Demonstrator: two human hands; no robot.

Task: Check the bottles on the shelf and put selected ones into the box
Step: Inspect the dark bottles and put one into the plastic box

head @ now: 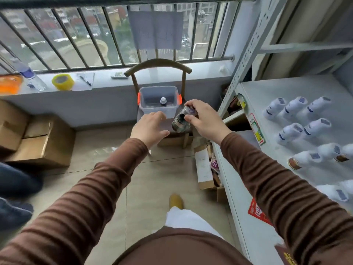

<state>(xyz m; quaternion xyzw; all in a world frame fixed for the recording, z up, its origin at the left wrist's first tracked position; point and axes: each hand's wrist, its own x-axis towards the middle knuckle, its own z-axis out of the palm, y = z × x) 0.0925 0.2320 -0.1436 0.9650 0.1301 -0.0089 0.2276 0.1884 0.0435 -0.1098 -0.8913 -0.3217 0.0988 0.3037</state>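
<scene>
Dark bottle [181,121] gripped by right hand [205,119]; box [159,101] holds one bottle, apparently.

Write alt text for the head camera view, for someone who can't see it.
A person's right hand holds a dark bottle by its cap end beside a clear plastic box on a chair, while the open left hand reaches toward the box. One bottle already stands inside; white bottles line the shelf at right.
</scene>
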